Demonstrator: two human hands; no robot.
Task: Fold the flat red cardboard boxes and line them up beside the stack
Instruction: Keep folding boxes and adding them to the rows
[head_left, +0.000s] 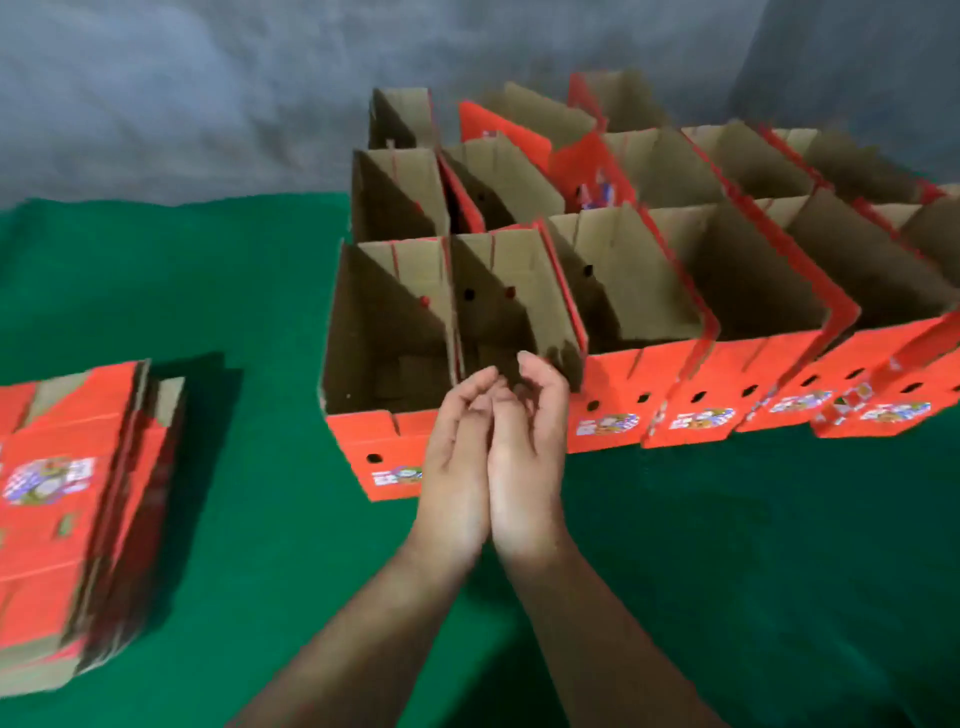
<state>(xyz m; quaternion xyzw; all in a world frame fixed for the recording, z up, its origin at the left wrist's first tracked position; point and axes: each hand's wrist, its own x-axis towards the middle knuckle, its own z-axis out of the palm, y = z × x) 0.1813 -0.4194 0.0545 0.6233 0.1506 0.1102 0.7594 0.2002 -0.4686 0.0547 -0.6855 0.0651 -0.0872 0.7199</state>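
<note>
Clearly both hands are free: the left hand and right hand meet side by side, each grip relaxed and holding nothing, before the folded boxes. Off to their left on the bench lies the flat stack, long axis running away from the person, so the left hand is nearer.

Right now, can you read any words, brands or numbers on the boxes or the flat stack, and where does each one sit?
No text can be read.
Round label on the top of the flat stack: colourful print, too blurred to read.
Labels on the red fronts of the folded boxes: too small and blurred to read.
Green cloth and grey backdrop: no print.
</note>
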